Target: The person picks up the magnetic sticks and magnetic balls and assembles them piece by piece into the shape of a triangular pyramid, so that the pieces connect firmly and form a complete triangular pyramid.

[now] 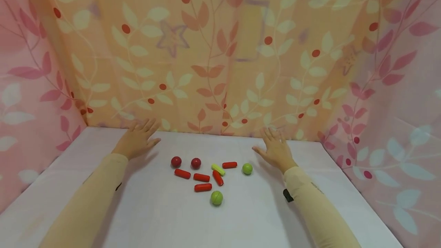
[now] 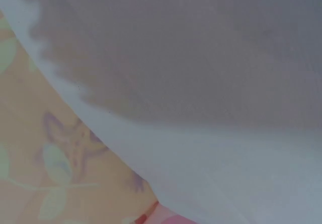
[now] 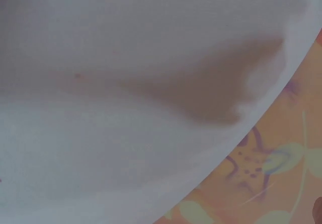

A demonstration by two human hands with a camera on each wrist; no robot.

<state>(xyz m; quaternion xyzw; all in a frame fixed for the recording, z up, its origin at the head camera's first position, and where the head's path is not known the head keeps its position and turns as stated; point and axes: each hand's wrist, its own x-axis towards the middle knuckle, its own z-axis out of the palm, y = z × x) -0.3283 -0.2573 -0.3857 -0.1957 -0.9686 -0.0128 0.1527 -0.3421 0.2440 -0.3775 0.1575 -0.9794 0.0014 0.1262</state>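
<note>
My left hand (image 1: 137,141), fingers stretched out, is over the far left of the white table (image 1: 148,209) and holds nothing. Over the far right, my right hand (image 1: 276,151) has its fingers spread, also with nothing in it. Between the hands lie two dark red balls (image 1: 176,162), two green balls (image 1: 247,168), several red cylinder-shaped pieces (image 1: 201,178) and one yellow-green cylinder (image 1: 218,169). One green ball is closest to the right hand; a red ball is closest to the left. Only hand shadows on the table show in the wrist views.
A floral orange curtain (image 1: 213,49) hangs along the table's far edge. Pink leaf-patterned cloth walls stand at the left (image 1: 31,87) and the right (image 1: 396,106). A dark strap piece (image 1: 288,195) shows at the right sleeve (image 1: 310,206).
</note>
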